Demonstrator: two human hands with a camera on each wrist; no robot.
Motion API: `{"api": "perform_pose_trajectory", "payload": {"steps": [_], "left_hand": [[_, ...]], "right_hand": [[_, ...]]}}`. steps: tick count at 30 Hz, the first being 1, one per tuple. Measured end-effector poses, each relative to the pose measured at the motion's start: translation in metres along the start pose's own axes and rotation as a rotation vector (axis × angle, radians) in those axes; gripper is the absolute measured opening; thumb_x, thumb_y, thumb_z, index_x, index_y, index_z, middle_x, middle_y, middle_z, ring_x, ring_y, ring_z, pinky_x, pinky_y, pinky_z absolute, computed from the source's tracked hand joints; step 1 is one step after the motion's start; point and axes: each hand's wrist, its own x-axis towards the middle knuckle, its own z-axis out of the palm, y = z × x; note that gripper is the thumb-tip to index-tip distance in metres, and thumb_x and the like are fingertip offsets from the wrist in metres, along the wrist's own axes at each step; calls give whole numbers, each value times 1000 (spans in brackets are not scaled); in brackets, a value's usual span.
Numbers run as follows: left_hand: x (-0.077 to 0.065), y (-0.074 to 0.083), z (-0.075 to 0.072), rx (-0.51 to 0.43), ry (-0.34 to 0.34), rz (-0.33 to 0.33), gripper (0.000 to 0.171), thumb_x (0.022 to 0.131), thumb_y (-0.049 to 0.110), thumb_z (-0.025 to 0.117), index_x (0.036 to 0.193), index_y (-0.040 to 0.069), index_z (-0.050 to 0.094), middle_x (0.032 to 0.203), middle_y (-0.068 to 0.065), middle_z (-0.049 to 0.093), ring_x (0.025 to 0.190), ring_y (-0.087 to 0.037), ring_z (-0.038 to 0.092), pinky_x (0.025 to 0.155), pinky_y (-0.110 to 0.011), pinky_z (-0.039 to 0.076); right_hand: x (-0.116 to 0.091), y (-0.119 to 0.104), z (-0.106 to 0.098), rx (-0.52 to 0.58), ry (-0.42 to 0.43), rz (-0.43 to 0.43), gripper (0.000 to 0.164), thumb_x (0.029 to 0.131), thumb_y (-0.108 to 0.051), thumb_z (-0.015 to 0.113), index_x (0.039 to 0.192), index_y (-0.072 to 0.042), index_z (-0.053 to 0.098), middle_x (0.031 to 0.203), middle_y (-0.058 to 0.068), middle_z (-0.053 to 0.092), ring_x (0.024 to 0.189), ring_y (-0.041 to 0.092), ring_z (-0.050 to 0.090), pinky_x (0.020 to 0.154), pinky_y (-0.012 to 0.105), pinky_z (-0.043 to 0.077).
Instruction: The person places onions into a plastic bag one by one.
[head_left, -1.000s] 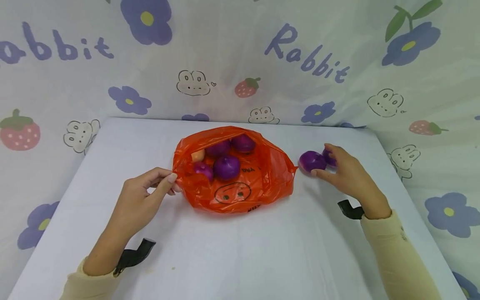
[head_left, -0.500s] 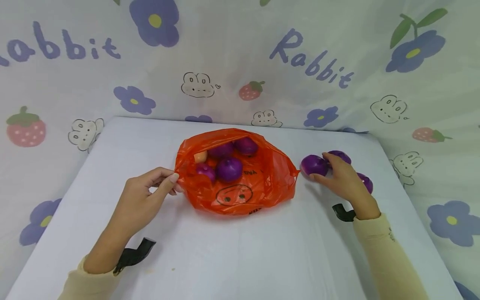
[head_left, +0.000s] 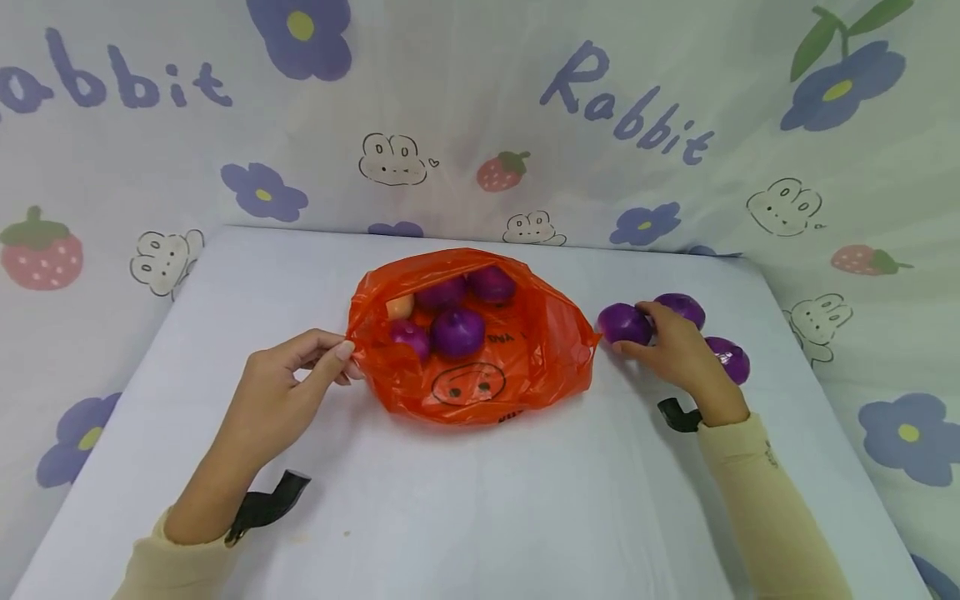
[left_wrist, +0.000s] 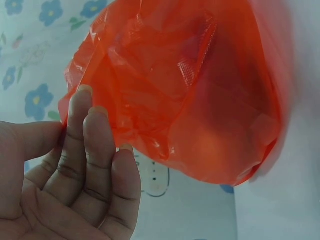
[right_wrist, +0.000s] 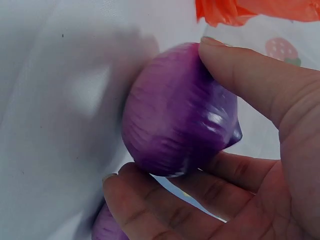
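A red-orange plastic bag (head_left: 561,342) lies with its mouth open on the white table. My left hand (head_left: 277,400) pinches the bag's left edge between thumb and index finger; in the left wrist view the other fingers (left_wrist: 98,145) lie against the film. Inside the bag sit several purple onions (head_left: 457,332) and a tan round thing (head_left: 400,307), partly hidden. To the right of the bag, my right hand (head_left: 678,350) grips a purple onion (right_wrist: 175,115) by its sides, thumb on one side and fingers on the other. This onion appears to rest on the table.
Two more purple onions lie close by my right hand: one behind it (head_left: 681,310) and one to its right (head_left: 731,360). A printed cloth (head_left: 450,92) with rabbits and flowers hangs behind the table (head_left: 465,508).
My right hand has shifted left and closed round the onion nearest the bag, uncovering the two onions behind and beside it. My left hand keeps its pinch on the bag.
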Motion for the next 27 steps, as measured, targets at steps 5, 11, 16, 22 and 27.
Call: {"api": "perform_pose_trajectory", "payload": {"steps": [5, 11, 16, 22, 27], "left_hand": [[-2, -1, -1, 4, -9, -16, 15, 107, 24, 64, 109, 13, 75, 86, 4, 75, 81, -9, 67, 65, -22, 51], [-5, -2, -1, 3, -7, -27, 15, 106, 23, 64, 109, 13, 75, 85, 6, 75, 81, -8, 68, 64, -23, 51], [-2, -1, 0, -8, -3, -1, 13, 106, 20, 64, 108, 12, 75, 85, 6, 75, 81, -8, 68, 68, -19, 51], [0, 0, 0, -4, -1, 8, 13, 106, 20, 64, 107, 13, 75, 85, 9, 74, 83, -7, 67, 72, -16, 50], [0, 0, 0, -6, -3, 4, 13, 106, 20, 65, 107, 13, 75, 85, 7, 74, 82, -7, 67, 71, -17, 51]], "right_hand": [[2, 0, 2, 31, -20, 32, 85, 94, -41, 79, 154, 3, 37, 151, 30, 47, 134, 50, 49, 107, 66, 42], [4, -1, 4, 37, -20, 26, 86, 94, -41, 79, 153, 3, 36, 152, 29, 45, 137, 49, 46, 109, 66, 39], [5, -1, 3, 16, -19, 13, 88, 94, -38, 79, 156, 4, 33, 155, 30, 41, 141, 50, 41, 110, 68, 37], [3, -2, 2, -2, -30, 39, 88, 95, -42, 78, 157, 1, 33, 154, 30, 44, 138, 51, 45, 108, 69, 39], [-1, -2, 3, -6, -31, 55, 88, 94, -42, 80, 156, 0, 35, 151, 29, 48, 135, 50, 49, 104, 69, 43]]}}
